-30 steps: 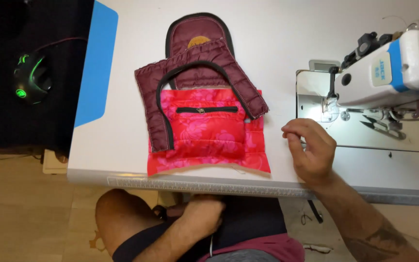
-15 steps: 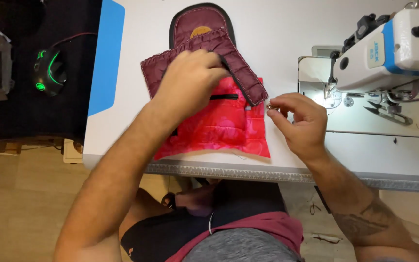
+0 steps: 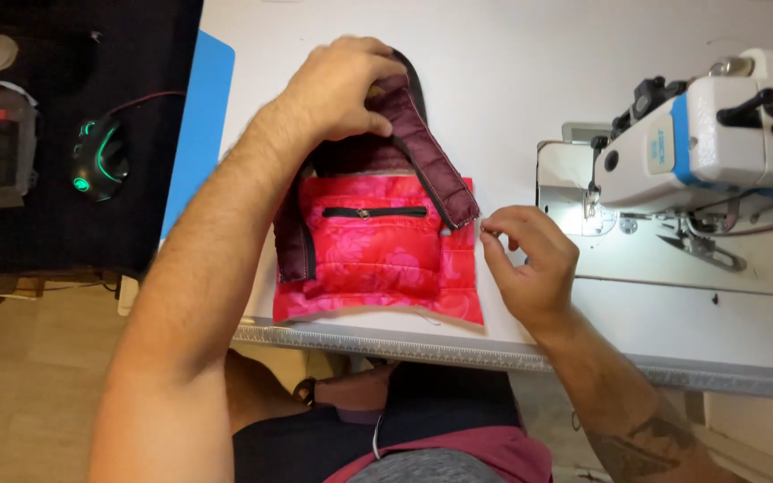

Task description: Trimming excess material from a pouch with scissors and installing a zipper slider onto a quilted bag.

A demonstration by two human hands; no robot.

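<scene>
The left hand (image 3: 342, 85) is reaching across the white worktop (image 3: 530, 89) and gripping the top of the dark maroon quilted strip (image 3: 422, 148), its fingers curled over the padded edge and pinching it from above. That strip is arching around a bright pink quilted panel (image 3: 378, 259), which is lying flat on the worktop just in front of the person, its near edge close to the ruler strip (image 3: 422, 344) along the worktop's front. A short black zip (image 3: 373, 213) is running across the upper part of the pink panel. The strip's right end is resting on the panel's upper right corner, and its left leg is hanging down along the panel's left side.

The right hand (image 3: 530, 268) is sitting just beside the panel's right edge, thumb and forefinger pressed together on something tiny; what it is, I cannot tell. The other fingers are loosely curled.

To the right, the white sewing machine (image 3: 717, 143) is standing well apart from the fabric, its lamp lighting the metal plate beneath the needle. Off to the left, a blue sheet (image 3: 199, 125) is lying at the worktop's edge, and beyond it a black mouse (image 3: 98, 161) is glowing green on a dark surface.
</scene>
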